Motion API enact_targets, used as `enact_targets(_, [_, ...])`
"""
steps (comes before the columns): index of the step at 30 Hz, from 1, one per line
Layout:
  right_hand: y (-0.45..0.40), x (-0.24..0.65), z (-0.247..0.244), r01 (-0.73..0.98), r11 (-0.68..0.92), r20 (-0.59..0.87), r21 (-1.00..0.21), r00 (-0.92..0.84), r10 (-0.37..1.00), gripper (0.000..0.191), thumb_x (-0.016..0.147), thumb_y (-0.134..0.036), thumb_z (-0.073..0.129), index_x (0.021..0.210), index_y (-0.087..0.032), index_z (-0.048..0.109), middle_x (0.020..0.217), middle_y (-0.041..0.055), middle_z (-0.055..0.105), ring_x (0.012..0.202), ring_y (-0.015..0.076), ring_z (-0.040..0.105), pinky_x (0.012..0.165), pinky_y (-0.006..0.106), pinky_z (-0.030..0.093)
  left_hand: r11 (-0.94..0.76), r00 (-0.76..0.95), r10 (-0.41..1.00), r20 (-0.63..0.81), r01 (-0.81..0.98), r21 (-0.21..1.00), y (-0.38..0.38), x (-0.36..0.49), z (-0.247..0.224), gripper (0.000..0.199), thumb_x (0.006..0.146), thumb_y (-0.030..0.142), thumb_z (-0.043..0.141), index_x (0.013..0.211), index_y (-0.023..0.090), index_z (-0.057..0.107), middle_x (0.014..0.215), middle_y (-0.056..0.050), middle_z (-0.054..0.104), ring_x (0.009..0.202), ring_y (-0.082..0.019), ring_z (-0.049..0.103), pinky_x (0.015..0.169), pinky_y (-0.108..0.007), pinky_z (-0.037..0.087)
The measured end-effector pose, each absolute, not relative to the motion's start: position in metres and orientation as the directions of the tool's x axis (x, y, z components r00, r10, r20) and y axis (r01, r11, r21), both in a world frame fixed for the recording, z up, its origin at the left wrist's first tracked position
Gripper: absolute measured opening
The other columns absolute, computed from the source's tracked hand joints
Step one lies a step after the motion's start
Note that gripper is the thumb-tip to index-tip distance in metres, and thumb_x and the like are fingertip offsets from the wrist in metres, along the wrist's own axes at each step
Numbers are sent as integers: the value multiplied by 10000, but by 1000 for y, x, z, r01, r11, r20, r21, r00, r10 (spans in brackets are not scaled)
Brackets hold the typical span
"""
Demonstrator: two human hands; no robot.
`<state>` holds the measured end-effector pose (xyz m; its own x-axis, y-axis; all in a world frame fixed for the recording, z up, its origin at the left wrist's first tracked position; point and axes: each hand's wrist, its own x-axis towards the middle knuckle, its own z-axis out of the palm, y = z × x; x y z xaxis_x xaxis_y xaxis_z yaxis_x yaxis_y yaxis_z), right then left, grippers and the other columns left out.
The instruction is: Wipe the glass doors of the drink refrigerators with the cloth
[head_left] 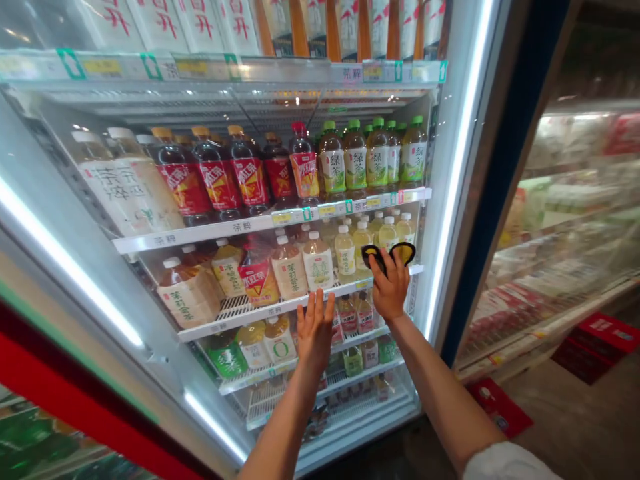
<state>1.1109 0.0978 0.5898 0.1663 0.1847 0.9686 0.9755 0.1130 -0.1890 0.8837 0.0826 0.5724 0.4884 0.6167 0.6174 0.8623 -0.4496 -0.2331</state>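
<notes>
My left hand [315, 330] is raised in front of the third shelf edge, fingers stretched up and apart, with nothing visible in it. Just above its fingertips stands a pale-labelled bottle [319, 263] with a white cap. Further right, my right hand [391, 287] has its fingers bent against a black object with two rounded loops [403, 253], yellowish inside. Its exact kind is unclear, and the fingers hide its middle. Behind that hand are small bottles of pale yellow drink [345, 252]. Whether either hand touches a shelf or a glass pane cannot be made out.
Red-labelled tea bottles [250, 173] and green-capped tea bottles [379, 157] line the shelf above. Lit frame strips [463, 167] border the cooler on both sides. Red boxes [595, 347] lie at the right, near another chilled display [560, 213].
</notes>
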Motion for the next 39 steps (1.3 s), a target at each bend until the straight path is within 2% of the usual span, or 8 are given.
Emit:
enact_targets(5, [91,1096,534,915,41,909,-402,393,140,675,963,-143,400,1620,-272,314,1582,140,455,1532,313,294,1131,555,399,-500,526,561,639,831,-244,84,881,568,998,892,256,734,1653,235,89,1681,-169,245,1562,-350,233,1271,-637,203])
enact_targets(12, [91,1101,550,970,113,926,-214,164,339,596,944,-122,446,1494,-335,525,1590,87,471,1544,307,277,1192,581,280,-517,488,598,635,841,-160,87,888,574,912,883,209,728,1636,280,218,1673,-129,277,1562,-369,233,1261,-668,199])
enact_targets(20, [93,1130,530,913,20,901,-407,398,170,646,930,-94,367,1551,-247,457,1569,139,472,1537,294,287,1137,533,400,-479,469,606,643,860,-176,76,895,583,833,872,173,681,1614,189,303,1676,-165,230,1566,-353,215,1273,-632,168])
enact_targets(24, [88,1117,528,967,107,933,-230,188,305,640,927,-89,405,1527,-295,486,1548,106,519,1542,300,291,1165,571,346,-498,500,569,653,841,-211,67,912,585,809,882,277,682,1604,172,333,1677,-157,210,1562,-343,222,1288,-579,165])
enact_targets(27, [94,1141,558,977,176,960,-118,68,272,597,931,-94,442,1458,-348,563,1542,69,535,1535,299,313,1183,587,302,-549,578,502,644,788,-280,66,931,589,768,909,288,649,1605,198,337,1676,-130,229,1562,-319,224,1293,-543,188])
enact_targets(34, [102,1190,549,920,149,930,-362,347,119,614,969,-102,381,1562,-251,439,1578,151,472,1553,315,270,1161,569,367,-578,609,363,705,741,-342,83,977,595,838,953,269,562,1651,167,109,1700,-130,130,1586,-305,61,1301,-568,119])
enact_targets(36, [97,1183,534,931,134,930,-341,312,195,629,968,-98,386,1578,-250,408,1577,154,477,1556,321,261,1169,585,346,-604,631,353,691,718,-346,90,987,594,859,938,236,561,1652,175,87,1702,-121,118,1588,-293,29,1300,-570,97])
enact_targets(39, [95,1181,538,974,167,945,-156,97,314,607,962,-95,434,1531,-302,475,1559,110,517,1533,305,323,1182,585,308,-617,642,353,681,707,-347,97,1001,595,868,924,195,558,1653,199,87,1701,-103,124,1588,-268,1,1297,-575,51])
